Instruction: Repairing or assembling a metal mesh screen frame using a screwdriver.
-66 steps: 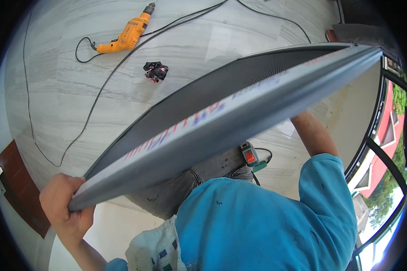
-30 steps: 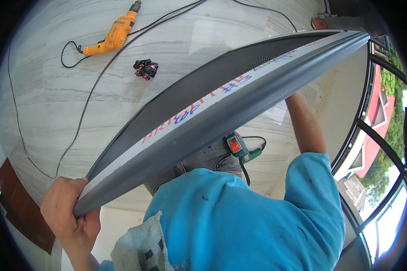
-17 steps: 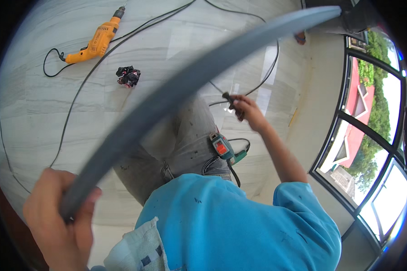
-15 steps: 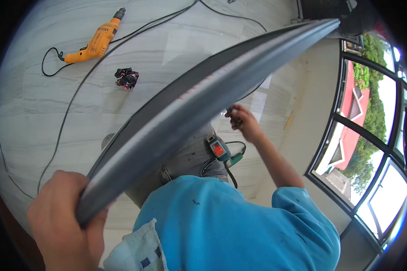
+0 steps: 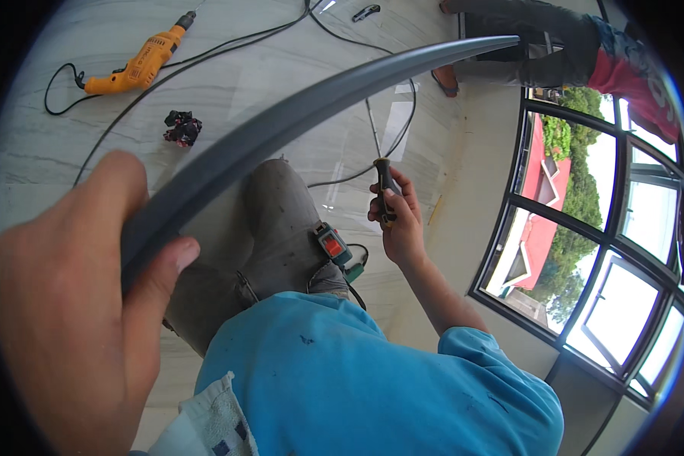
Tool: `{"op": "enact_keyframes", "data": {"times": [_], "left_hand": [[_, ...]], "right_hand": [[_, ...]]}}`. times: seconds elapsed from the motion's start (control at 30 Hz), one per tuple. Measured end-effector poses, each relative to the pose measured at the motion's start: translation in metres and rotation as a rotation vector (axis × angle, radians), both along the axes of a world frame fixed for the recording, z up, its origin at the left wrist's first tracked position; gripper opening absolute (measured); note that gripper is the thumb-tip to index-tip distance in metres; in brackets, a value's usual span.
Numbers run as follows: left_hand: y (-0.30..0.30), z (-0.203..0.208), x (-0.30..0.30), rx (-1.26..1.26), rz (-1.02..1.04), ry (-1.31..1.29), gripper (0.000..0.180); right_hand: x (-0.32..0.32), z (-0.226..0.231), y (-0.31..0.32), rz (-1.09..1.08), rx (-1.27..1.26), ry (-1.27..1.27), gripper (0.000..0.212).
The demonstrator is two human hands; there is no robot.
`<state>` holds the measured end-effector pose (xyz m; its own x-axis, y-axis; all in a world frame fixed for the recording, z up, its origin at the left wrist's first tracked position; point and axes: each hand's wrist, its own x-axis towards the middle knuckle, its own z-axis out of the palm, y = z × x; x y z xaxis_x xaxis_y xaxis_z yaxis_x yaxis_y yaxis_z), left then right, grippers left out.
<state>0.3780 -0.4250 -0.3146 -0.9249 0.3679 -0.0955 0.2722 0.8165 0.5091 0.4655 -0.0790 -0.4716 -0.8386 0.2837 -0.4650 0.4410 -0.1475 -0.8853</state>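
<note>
My left hand (image 5: 76, 281) is closed on the near end of a long dark grey framed panel (image 5: 304, 102), thumb on one side and fingers on the other. The panel is seen nearly edge-on, raised off the floor, and stretches away to the upper right; its faces are hidden. Wrapped around the black handle of a screwdriver (image 5: 386, 190) is my right hand (image 5: 404, 228). The screwdriver's thin metal shaft points away from me, and its tip lies close to the panel's edge in the picture; I cannot tell whether they touch.
An orange corded drill (image 5: 148, 64) lies on the marbled floor, beside a black-and-red bundle (image 5: 182, 128). A utility knife (image 5: 366, 13) is farther off. Dark cable (image 5: 281, 30) crosses the floor. A teal tool with a red part (image 5: 332, 244) sits by my leg. Another person (image 5: 555, 45) is near the windows (image 5: 562, 235).
The panel has turned from showing its dark mesh face to nearly edge-on. My left hand has risen. The screwdriver in my right hand now shows fully, and the other person has come into view.
</note>
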Motion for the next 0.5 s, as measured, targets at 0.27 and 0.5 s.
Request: {"op": "enact_keyframes", "data": {"times": [0.27,0.5], "left_hand": [[0.0,-0.018,0.001,-0.053,-0.111,0.267,0.024],[0.0,0.008,0.009,-0.035,0.06,-0.171,0.024]], "right_hand": [[0.011,0.002,-0.013,0.094,0.164,0.048,0.051],[-0.011,-0.023,-0.02,0.629,0.329,-0.154,0.045]]}}
